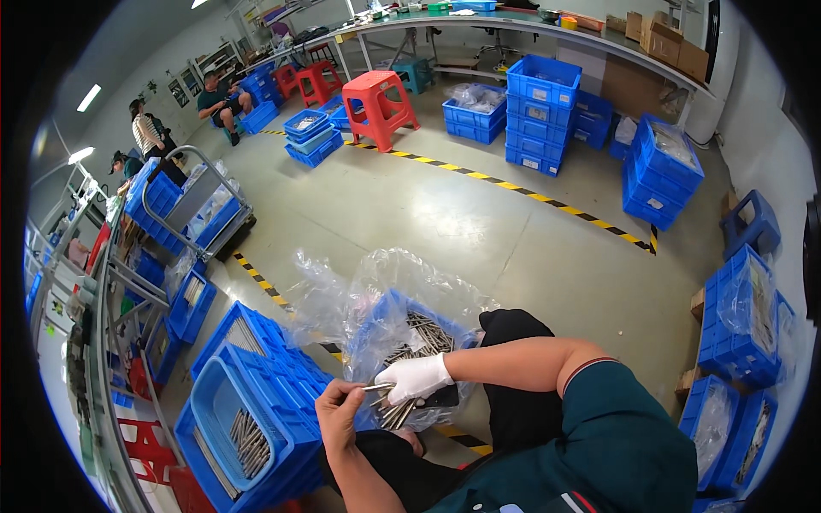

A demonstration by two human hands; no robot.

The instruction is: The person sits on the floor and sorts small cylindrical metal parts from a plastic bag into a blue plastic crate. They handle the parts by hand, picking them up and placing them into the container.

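My bare left hand (pixel 340 412) is closed, its thumb and fingers pinching the end of a thin metal rod (pixel 375 387). The rod's other end reaches my right hand (pixel 414 379), which wears a white glove. That hand is closed around several metal rods (pixel 397 414), whose ends stick out below it. Right under the gloved hand, more rods (pixel 432 332) lie loose in a blue crate (pixel 389 306) lined with clear plastic film (pixel 402 272). To the left, a light blue tray (pixel 205 385) with a pile of similar rods rests on stacked blue crates (pixel 295 402).
A red stool (pixel 376 107) and stacked blue crates (pixel 540 115) stand across the floor. More blue crates (pixel 740 321) line the right wall. A trolley (pixel 205 209) stands at left, with people beyond it. Yellow-black tape (pixel 513 190) marks the floor.
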